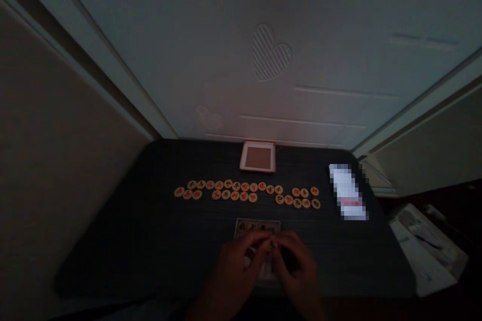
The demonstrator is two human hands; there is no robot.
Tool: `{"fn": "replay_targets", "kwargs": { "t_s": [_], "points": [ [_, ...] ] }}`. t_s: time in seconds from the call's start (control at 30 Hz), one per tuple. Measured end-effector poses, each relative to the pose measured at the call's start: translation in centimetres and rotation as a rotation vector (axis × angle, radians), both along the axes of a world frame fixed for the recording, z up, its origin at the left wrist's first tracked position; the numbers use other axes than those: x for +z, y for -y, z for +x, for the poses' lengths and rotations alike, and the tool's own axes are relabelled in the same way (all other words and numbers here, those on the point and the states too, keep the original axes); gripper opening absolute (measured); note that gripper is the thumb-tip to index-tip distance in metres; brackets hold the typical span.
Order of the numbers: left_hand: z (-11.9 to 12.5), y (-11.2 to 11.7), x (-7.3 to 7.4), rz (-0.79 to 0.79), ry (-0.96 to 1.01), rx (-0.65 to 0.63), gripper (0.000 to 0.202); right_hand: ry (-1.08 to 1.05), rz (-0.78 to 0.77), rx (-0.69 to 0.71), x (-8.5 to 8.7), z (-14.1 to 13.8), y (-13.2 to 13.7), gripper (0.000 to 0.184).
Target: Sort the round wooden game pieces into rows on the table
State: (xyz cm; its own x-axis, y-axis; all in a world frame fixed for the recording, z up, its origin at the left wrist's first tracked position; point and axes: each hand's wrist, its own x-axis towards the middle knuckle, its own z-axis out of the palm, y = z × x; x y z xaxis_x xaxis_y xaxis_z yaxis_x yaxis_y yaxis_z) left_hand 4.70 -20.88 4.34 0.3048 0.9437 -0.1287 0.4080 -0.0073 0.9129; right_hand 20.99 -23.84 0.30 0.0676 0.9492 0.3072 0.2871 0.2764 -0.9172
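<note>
My left hand [237, 263] and my right hand [299, 263] meet near the front of the dark table, fingertips pinched together. Between them is a small round Chinese chess piece [273, 245], mostly covered by the fingers. Under the hands lies a shallow box [238, 220] with a pale rim. Several dark-marked chess pieces [252, 226] sit along its far side, while my hands hide much of the rest. Beyond the box, wooden chess pieces [244, 196] with red or black characters lie flat in two uneven rows.
At the table's back edge, against the white panel [226, 60], lies a box lid [244, 156] with a brown inner area. A lit phone [348, 193], its screen blurred, rests on the right. White boxes [425, 256] stand lower, past the table's right edge [399, 241].
</note>
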Motion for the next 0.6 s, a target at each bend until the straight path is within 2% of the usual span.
{"fn": "replay_targets", "kwargs": {
  "t_s": [0.1, 0.2, 0.37, 0.47, 0.6],
  "points": [
    [-0.7, 0.2, 0.2, 0.060, -0.071, -0.061, 0.026, -0.032, -0.006, -0.010, -0.2, 0.1, 0.0, 0.017],
    [-2.3, 0.0, 0.0, 0.220, -0.132, -0.089, 0.027, -0.035, -0.028, -0.058, -0.5, 0.1, -0.1, 0.015],
    [-5.5, -1.6, -2.0, 0.494, -0.214, -0.012, 0.030, -0.049, -0.035, -0.182, -1.5, 0.2, 0.0, 0.011],
    [-6.7, -2.1, -3.3, 0.542, -0.281, -0.030, 0.037, -0.047, -0.042, -0.192, -2.0, 0.2, 0.0, 0.012],
    [-7.4, -1.6, -4.5, 0.526, -0.331, -0.084, 0.046, -0.057, -0.063, -0.196, -2.5, 0.2, -0.2, 0.011]
  ]
}}
